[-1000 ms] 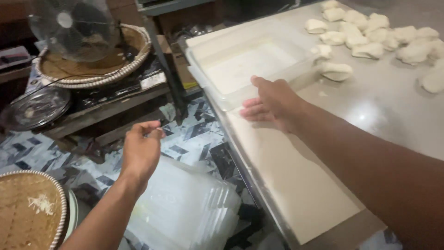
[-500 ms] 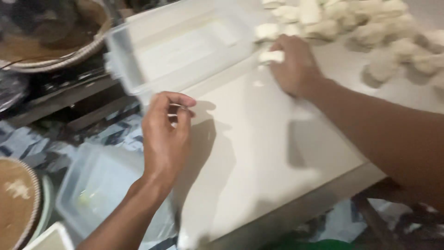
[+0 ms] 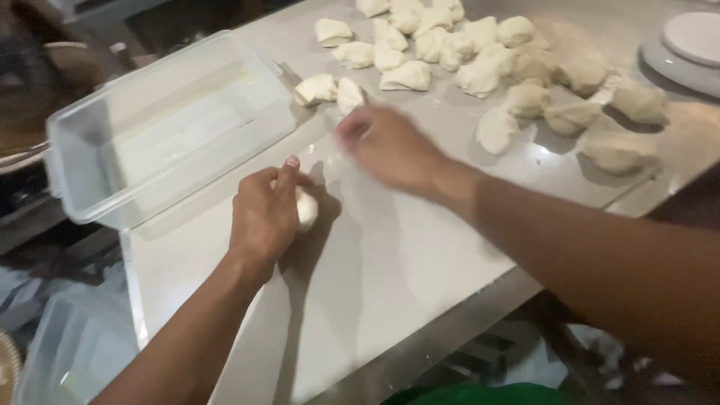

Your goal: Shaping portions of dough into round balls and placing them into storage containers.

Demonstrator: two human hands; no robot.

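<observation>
On the pale table (image 3: 390,300), the left hand (image 3: 264,217) now curls around a small dough ball (image 3: 306,208); half a second ago it was only pinched shut with no dough showing. So shaping looks begun. The ball peeks out at three o'clock of the fingers. The right hand (image 3: 390,146), blurry and spread, has left the dough pile (image 3: 450,45) at one o'clock. A clear box (image 3: 67,161) sits at ten o'clock.
</observation>
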